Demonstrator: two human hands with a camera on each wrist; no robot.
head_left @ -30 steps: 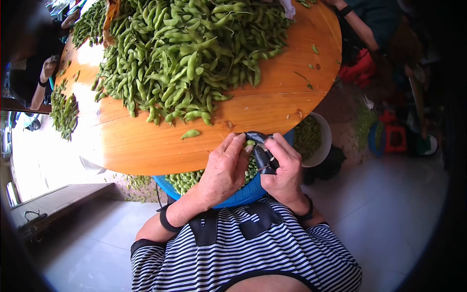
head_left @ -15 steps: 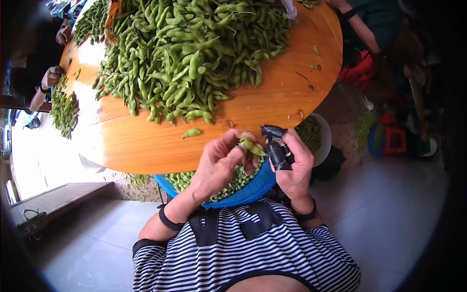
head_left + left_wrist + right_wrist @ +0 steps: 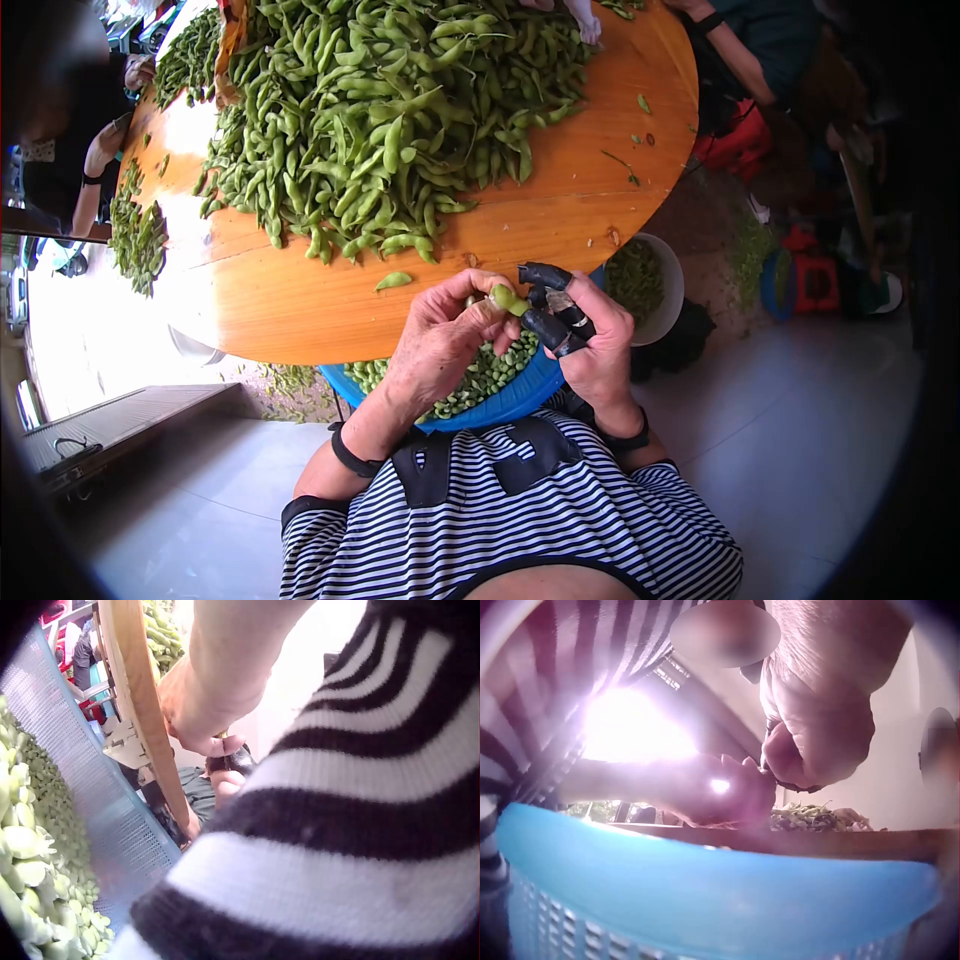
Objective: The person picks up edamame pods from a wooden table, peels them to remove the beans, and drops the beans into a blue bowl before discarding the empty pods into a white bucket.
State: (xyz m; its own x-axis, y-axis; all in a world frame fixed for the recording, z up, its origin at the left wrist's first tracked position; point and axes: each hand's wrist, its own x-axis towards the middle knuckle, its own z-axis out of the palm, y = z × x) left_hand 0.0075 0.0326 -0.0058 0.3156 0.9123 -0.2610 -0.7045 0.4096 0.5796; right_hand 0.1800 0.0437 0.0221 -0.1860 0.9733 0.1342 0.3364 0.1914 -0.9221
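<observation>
My left hand (image 3: 440, 335) pinches a green soybean pod (image 3: 508, 298) between thumb and fingers, over the table's near edge. Black covers wrap several fingers (image 3: 553, 330) of my right hand (image 3: 600, 345), whose covered tips meet the pod's right end. Below both hands, a blue perforated basket (image 3: 520, 400) holds shelled green beans (image 3: 490, 375). In the left wrist view the beans (image 3: 45, 847) fill the basket beside the table edge. The right wrist view has my right hand (image 3: 821, 727) with curled fingers, close against my left hand (image 3: 720, 791); the pod is hidden there.
A large heap of pods (image 3: 370, 120) covers much of the round wooden table (image 3: 560, 225). One loose pod (image 3: 393, 281) lies near its front edge. A white bucket (image 3: 672, 290) stands on the floor at right. Other people's arms (image 3: 735, 50) reach the table from both sides.
My hands parted, the left keeping the pod as the right drew off to the right. Now the right hand's covered fingertips are back at the pod's end.
</observation>
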